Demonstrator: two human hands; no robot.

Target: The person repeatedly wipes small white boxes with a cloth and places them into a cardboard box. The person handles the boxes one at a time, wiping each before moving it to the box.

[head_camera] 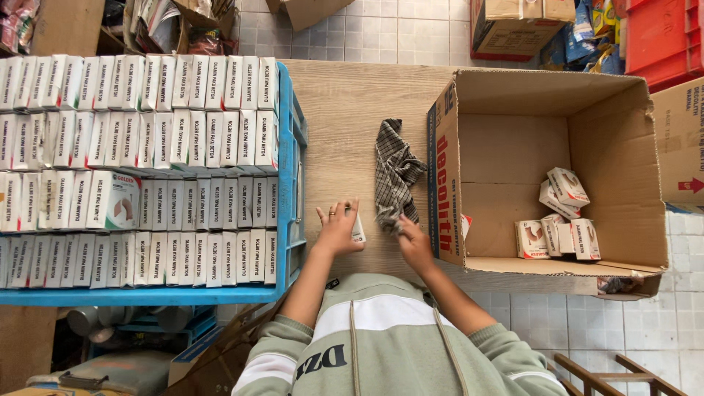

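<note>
Box (358, 229), small and white, stands on the wooden table (345, 103), gripped in left hand (339, 229). Right hand (415, 246) pinches the checked cloth (396, 172) just beside. Blue crate (290, 147) of packed boxes lies left; open cardboard carton (513, 132) right.

A wooden table (345, 95) carries everything. Along its left edge stands a blue crate (290, 220) filled with rows of small white boxes. A checked cloth (394, 172) lies in the middle. At the right edge sits an open cardboard box (513, 139).
</note>
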